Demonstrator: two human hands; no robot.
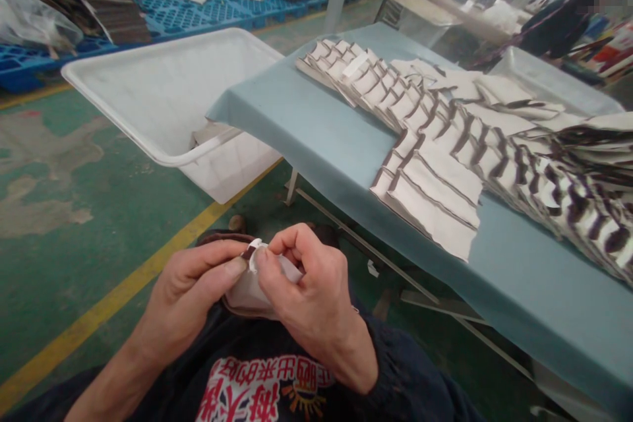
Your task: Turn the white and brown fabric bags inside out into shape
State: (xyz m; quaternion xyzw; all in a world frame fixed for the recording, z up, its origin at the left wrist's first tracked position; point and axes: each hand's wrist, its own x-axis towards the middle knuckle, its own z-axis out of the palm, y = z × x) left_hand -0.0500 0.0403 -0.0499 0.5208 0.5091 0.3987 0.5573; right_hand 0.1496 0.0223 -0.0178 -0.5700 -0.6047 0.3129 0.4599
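Observation:
Close to my body, both hands work on a fabric piece [248, 293] with a pale side and a dark brown edge. My left hand [190, 287] is closed, its thumb and forefinger pinching the piece at that edge. My right hand [314, 283] is closed too, thumb against forefinger on a small white strip [254, 257] at the same edge. Whether the strip is sewn to the piece I cannot tell. Part of the fabric is hidden behind my right fingers.
To the right stands a table with a blue-grey cover [336, 155], bearing overlapping rows of pale, dark-edged fabric pieces [435, 191]. A large white bin [173, 138] stands front left. Blue pallets [198, 13] with goods lie behind. A person [558, 20] is at the far right.

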